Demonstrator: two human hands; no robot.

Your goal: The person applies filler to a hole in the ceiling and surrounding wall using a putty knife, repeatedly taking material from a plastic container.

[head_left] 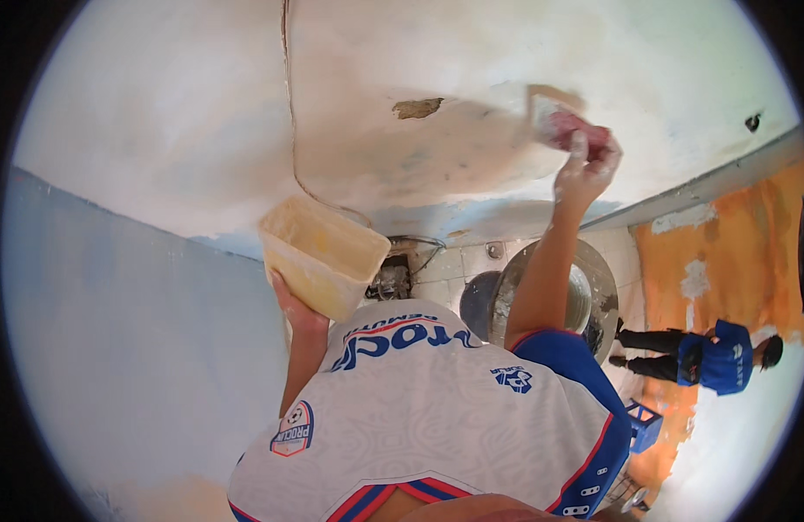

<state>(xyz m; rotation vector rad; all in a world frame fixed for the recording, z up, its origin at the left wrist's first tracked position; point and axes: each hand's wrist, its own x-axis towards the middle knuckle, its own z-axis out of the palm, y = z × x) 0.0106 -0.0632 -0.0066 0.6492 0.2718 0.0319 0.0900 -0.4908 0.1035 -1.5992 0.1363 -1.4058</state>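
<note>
A cream plastic container with pale residue inside is held by my left hand, its fingers wrapped round the lower side. My right hand is raised against the stained white wall, closed on a red-handled putty knife, whose flat blade is blurred at the surface. Pale smears mark my fingers. To the left of the knife is a dark, chipped patch in the wall, and a thin cable runs down the wall to behind the container.
Below my right arm are a large round tub and a dark round item on white tiles. Tangled cables lie nearby. At right, a person in blue stands by a patched orange wall, near a blue stool.
</note>
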